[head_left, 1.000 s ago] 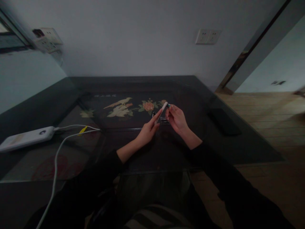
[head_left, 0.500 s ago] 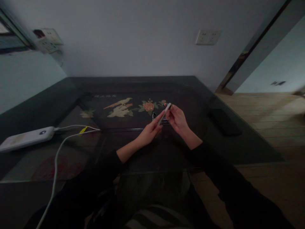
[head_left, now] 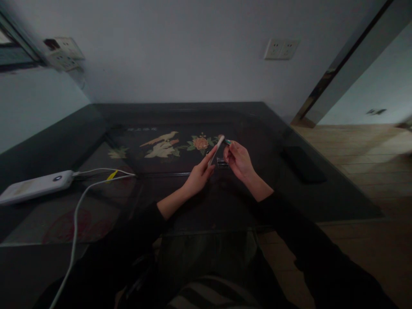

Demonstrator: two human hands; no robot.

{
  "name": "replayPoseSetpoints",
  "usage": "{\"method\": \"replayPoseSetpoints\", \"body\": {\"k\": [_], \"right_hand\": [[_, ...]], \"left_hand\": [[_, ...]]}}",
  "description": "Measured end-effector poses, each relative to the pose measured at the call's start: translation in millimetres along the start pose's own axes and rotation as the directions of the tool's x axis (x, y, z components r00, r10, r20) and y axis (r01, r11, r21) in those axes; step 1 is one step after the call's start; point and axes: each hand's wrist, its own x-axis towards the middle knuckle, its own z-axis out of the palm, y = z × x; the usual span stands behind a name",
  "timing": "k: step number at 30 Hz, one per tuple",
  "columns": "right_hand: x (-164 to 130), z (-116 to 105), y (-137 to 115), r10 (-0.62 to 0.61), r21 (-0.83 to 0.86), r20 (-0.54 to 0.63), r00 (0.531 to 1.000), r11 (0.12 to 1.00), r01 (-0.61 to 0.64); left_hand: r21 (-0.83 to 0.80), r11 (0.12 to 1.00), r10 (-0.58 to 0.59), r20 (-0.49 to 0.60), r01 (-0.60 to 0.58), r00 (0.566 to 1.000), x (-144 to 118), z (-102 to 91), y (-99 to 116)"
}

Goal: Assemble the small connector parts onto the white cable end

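My left hand (head_left: 198,176) holds a slim white stick-shaped object (head_left: 216,148), tilted up and to the right, over the dark glass table (head_left: 154,201). My right hand (head_left: 238,161) is close beside it and pinches a small teal-tipped piece (head_left: 227,141) right at the white object's upper end. A small metallic item (head_left: 220,162) lies on the table between the two hands. Both arms wear dark sleeves.
A white power bank (head_left: 34,186) with white cables (head_left: 80,197) lies at the table's left. A dark phone (head_left: 302,164) rests near the right edge. The tabletop shows a bird-and-flower inlay (head_left: 167,145). Wall sockets (head_left: 280,49) are behind; wooden floor (head_left: 363,159) lies to the right.
The white object's tip dipped toward my right hand, then swung back up and left. The teal piece in my right hand shows again at its end.
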Motion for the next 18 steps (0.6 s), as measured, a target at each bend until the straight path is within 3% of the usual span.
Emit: {"method": "replayPoseSetpoints", "body": {"k": [13,18], "right_hand": [[0.4,-1.0,1.4,0.018,0.014,-0.023,1.0,1.0,-0.017],[0.1,-0.3,1.8,-0.004,0.005,-0.005,1.0,1.0,0.004]], "left_hand": [[-0.089,0.996,0.032,0.12,-0.022,0.992,-3.9,4.2,4.4],[-0.044,0.999,0.024,0.083,-0.021,0.996,-2.2,2.3,5.9]]}}
